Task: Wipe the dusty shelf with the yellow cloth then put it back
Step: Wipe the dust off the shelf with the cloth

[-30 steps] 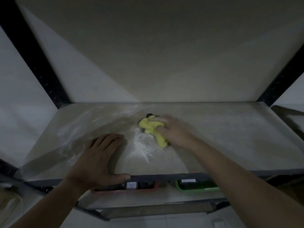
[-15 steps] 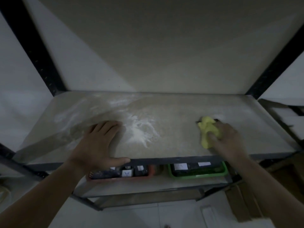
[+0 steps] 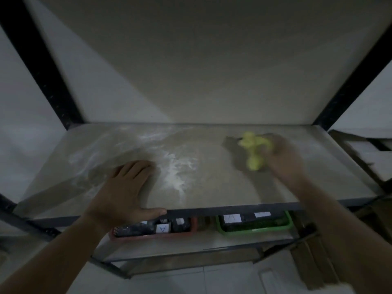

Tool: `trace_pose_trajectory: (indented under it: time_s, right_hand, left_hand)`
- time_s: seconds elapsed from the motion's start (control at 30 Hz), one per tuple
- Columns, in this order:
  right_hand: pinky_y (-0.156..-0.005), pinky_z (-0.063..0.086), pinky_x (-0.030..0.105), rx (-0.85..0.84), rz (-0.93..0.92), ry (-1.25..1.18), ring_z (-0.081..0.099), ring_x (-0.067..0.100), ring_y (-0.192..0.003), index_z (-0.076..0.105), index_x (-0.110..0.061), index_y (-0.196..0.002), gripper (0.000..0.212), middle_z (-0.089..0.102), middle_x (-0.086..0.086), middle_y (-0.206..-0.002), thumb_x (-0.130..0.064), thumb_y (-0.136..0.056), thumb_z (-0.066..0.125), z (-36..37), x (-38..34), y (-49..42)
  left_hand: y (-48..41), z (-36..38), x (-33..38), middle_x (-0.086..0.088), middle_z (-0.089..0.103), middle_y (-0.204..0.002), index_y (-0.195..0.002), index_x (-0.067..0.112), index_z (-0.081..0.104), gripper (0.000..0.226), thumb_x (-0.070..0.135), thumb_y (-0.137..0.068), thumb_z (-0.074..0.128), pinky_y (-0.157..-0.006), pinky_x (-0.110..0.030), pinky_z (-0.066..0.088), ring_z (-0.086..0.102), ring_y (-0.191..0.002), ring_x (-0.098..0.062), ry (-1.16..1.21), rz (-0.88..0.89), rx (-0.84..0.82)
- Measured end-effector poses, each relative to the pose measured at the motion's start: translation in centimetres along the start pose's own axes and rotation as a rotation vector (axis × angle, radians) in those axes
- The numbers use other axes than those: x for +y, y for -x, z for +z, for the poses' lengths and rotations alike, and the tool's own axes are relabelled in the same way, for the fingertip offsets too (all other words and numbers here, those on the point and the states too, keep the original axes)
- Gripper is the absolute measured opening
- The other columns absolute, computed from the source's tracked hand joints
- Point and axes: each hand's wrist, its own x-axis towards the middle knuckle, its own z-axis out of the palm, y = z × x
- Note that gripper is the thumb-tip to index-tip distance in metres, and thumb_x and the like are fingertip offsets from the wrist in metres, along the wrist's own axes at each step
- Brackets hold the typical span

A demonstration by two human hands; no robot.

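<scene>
Shelf [image 3: 214, 183] bears flat left hand [image 3: 125, 187]; right hand [image 3: 284, 160] grips bunched yellow cloth [image 3: 252, 150].

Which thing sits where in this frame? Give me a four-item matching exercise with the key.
Things:
1. yellow cloth
2. left hand
3. red tray
4. green tray

Places:
a. lower shelf, right side
b. flat on the dusty shelf, thumb along its front edge
c. in the grip of the right hand, on the right part of the dusty shelf
d. lower shelf, left side

Pairs: 1-c; 2-b; 3-d; 4-a.
</scene>
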Motion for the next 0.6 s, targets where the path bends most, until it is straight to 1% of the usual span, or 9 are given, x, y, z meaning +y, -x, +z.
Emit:
trace_pose_trajectory:
  time_s: [0.03,0.1,0.13,0.2,0.3,0.4,0.47,0.53,0.6]
  right_hand:
    - [-0.079,0.048,0.031,0.033,0.055,0.045,0.064,0.024,-0.087,0.066,-0.012,-0.100,0.023,0.067,0.011,-0.092,-0.031,-0.092,0.054,-1.6,2.3,-1.4]
    - [-0.070,0.042,0.037,0.009,0.185,0.081,0.059,0.032,-0.080,0.060,-0.007,-0.082,0.037,0.059,0.016,-0.081,-0.041,-0.085,0.046,-3.7,6.4,-3.4]
    - [-0.072,0.040,0.037,-0.047,0.260,0.114,0.059,0.033,-0.084,0.060,-0.006,-0.085,0.041,0.057,0.016,-0.084,-0.045,-0.085,0.047,-4.0,8.1,-4.0]
    - [-0.083,0.041,0.038,-0.152,0.326,0.200,0.058,0.035,-0.105,0.059,-0.008,-0.115,0.048,0.058,0.016,-0.104,-0.047,-0.088,0.060,-3.4,9.4,-3.8]
    - [-0.095,0.041,0.027,-0.122,0.183,0.103,0.059,0.025,-0.115,0.054,-0.010,-0.134,0.062,0.063,0.018,-0.125,-0.039,-0.080,0.063,-0.4,7.1,-2.9]
    - [-0.075,0.039,0.013,-0.153,0.093,0.071,0.065,0.024,-0.100,0.066,-0.017,-0.120,0.044,0.071,0.009,-0.113,-0.031,-0.079,0.063,4.7,1.6,-1.1]
    - [-0.069,0.032,-0.004,-0.234,-0.084,-0.026,0.063,0.010,-0.092,0.066,-0.027,-0.120,0.039,0.071,-0.002,-0.110,-0.023,-0.081,0.065,8.5,-3.2,0.9]
    - [-0.075,0.041,0.002,-0.376,-0.245,-0.296,0.063,0.006,-0.092,0.064,-0.027,-0.118,0.041,0.069,-0.007,-0.110,-0.012,-0.080,0.062,10.8,-6.9,2.4]
    - [-0.074,0.049,0.016,-0.347,-0.244,-0.527,0.062,0.004,-0.087,0.059,-0.027,-0.114,0.041,0.065,-0.010,-0.102,-0.002,-0.082,0.060,10.3,-7.6,1.9]
  left_hand:
    - [0.0,0.1,0.0,-0.006,0.053,-0.149,-0.144,0.007,0.055,0.111,0.092,-0.073,0.049,-0.114,-0.039,0.031,0.046,-0.136,-0.025,-0.001,0.003,0.003]
    - [-0.1,0.2,-0.1,-0.006,0.053,-0.148,-0.144,0.008,0.055,0.110,0.091,-0.072,0.049,-0.114,-0.039,0.031,0.046,-0.136,-0.024,0.000,0.005,0.010]
    - [-0.1,0.2,-0.1,-0.005,0.052,-0.149,-0.145,0.008,0.054,0.111,0.091,-0.072,0.050,-0.114,-0.039,0.030,0.045,-0.136,-0.024,0.004,0.002,0.008]
    - [-0.1,0.3,-0.1,-0.004,0.050,-0.151,-0.147,0.009,0.051,0.112,0.091,-0.071,0.051,-0.115,-0.039,0.029,0.044,-0.138,-0.024,0.017,-0.004,0.004]
    - [-0.2,0.3,-0.2,-0.002,0.048,-0.152,-0.149,0.011,0.050,0.112,0.091,-0.071,0.052,-0.115,-0.040,0.029,0.043,-0.139,-0.023,0.022,-0.002,0.001]
    - [-0.3,0.2,-0.1,-0.002,0.048,-0.152,-0.149,0.012,0.051,0.111,0.092,-0.072,0.051,-0.115,-0.042,0.031,0.044,-0.139,-0.024,0.032,0.003,-0.012]
    - [-0.2,0.0,0.0,-0.003,0.048,-0.153,-0.149,0.013,0.050,0.111,0.093,-0.073,0.049,-0.114,-0.045,0.034,0.045,-0.139,-0.025,0.033,-0.003,-0.025]
    - [-0.3,-0.1,0.2,-0.003,0.048,-0.153,-0.149,0.013,0.051,0.111,0.094,-0.073,0.046,-0.113,-0.049,0.037,0.046,-0.138,-0.026,0.036,-0.006,-0.032]
    - [-0.3,-0.2,0.1,-0.004,0.049,-0.153,-0.149,0.012,0.051,0.112,0.095,-0.074,0.043,-0.112,-0.050,0.037,0.047,-0.138,-0.027,0.035,-0.010,-0.035]
